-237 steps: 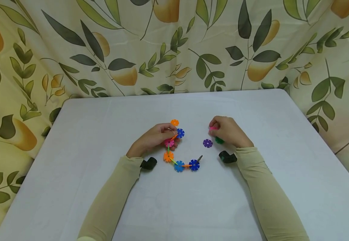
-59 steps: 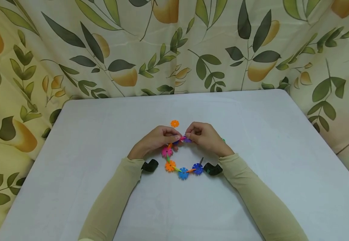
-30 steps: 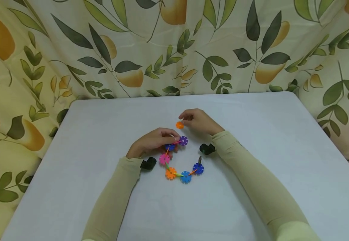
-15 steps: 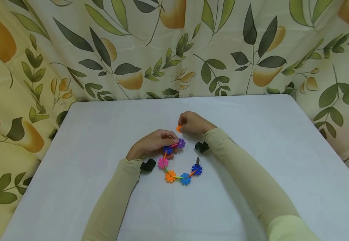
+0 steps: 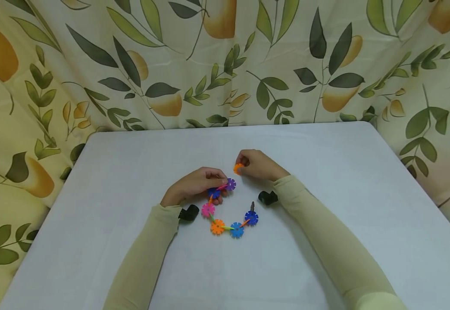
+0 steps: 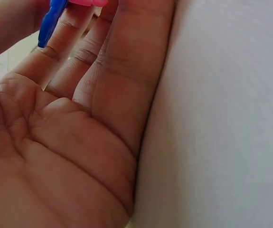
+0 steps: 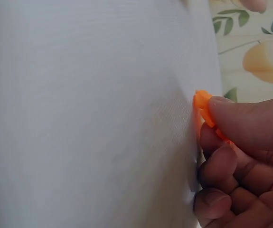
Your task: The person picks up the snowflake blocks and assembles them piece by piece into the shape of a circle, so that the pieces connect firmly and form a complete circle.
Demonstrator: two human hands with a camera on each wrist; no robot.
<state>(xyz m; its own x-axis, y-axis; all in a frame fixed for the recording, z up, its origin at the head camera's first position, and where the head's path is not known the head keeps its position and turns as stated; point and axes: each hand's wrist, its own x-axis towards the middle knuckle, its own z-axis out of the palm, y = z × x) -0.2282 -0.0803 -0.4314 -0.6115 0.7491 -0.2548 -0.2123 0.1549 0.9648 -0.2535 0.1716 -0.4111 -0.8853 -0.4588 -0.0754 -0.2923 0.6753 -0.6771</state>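
My left hand (image 5: 195,185) pinches the upper end of a chain of notched plastic snowflake discs, near a blue disc (image 5: 214,192). Past its fingertips sticks out a purple disc (image 5: 230,184), on a pink one seen edge-on. From there the chain curves over the table through a pink disc (image 5: 208,210), an orange chain disc (image 5: 217,227) and a light blue disc (image 5: 237,230) to a dark blue disc (image 5: 251,218). A greyish disc (image 5: 252,206) stands edge-on at that end. Between thumb and finger, my right hand (image 5: 261,164) holds a loose orange disc (image 7: 203,107), apart from the chain.
A white cloth covers the table (image 5: 139,155). Behind it hangs a leaf-and-fruit patterned curtain (image 5: 209,77). Black wrist cameras (image 5: 189,213) sit by both cuffs. The right sleeve (image 5: 326,232) hides part of the table.
The pink and purple discs, formerly apart, are now on the chain's upper end. My right hand has left them, picked up the loose orange disc behind and brought it slightly right and nearer.
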